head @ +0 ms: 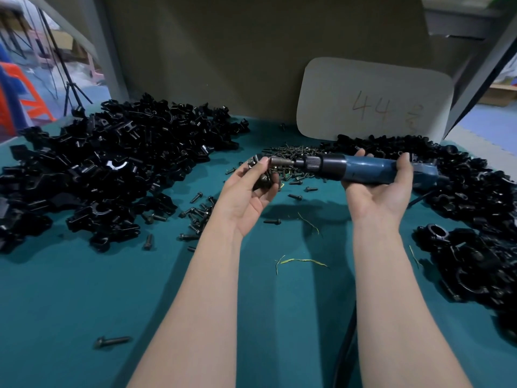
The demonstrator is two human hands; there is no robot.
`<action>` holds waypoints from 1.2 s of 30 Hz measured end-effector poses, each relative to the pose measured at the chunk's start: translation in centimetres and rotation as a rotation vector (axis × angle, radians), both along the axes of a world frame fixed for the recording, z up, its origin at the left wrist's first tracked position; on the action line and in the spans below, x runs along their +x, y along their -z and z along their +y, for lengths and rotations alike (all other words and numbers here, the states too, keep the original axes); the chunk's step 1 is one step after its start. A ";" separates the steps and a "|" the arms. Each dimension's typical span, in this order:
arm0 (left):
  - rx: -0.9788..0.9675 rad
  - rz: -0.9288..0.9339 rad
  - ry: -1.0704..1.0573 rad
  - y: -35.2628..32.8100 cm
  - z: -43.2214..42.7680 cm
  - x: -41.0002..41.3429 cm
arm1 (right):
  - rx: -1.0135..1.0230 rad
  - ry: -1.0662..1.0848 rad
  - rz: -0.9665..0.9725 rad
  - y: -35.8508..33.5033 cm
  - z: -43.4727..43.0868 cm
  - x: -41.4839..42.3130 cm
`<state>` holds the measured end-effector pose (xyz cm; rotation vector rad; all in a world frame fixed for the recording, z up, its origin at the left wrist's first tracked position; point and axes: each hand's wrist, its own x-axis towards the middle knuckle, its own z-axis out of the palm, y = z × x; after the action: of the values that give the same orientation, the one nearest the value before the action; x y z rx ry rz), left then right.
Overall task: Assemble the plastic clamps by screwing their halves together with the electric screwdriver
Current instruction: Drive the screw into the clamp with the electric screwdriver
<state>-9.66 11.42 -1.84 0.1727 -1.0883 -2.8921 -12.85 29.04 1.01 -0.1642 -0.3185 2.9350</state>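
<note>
My right hand [380, 189] grips the blue electric screwdriver [363, 170], held level above the table with its black nose and bit pointing left. My left hand [246, 191], palm up, holds a black plastic clamp [261, 175] in its curled fingers, thumb near the top. The bit tip meets the clamp at the thumb. A big heap of loose black clamp halves [112, 163] covers the table's left side. Behind the hands lies a pile of dark screws [293, 152].
Another heap of black clamps [475, 219] runs down the right side of the teal table [84, 317]. Loose screws [195, 217] lie scattered left of my left wrist. A pale card marked "44" [375, 102] leans on the cardboard back wall. The screwdriver's cord [347, 340] trails under my right forearm.
</note>
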 end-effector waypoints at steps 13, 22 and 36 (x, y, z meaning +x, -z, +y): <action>-1.235 -0.130 -0.437 1.5 1.3 -0.2 | 0.115 0.031 -0.029 -0.2 -0.1 0.4; -1.421 -0.212 -0.491 1.2 1.7 0.1 | 0.230 0.146 -0.074 -0.5 -0.7 0.3; -1.537 -0.289 -0.444 1.2 1.8 0.0 | 0.255 0.195 -0.077 -0.5 -1.0 0.3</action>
<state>-9.61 13.26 -3.03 0.5962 -2.4536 -1.0913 -12.54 28.00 1.50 -0.2566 -0.6448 2.6709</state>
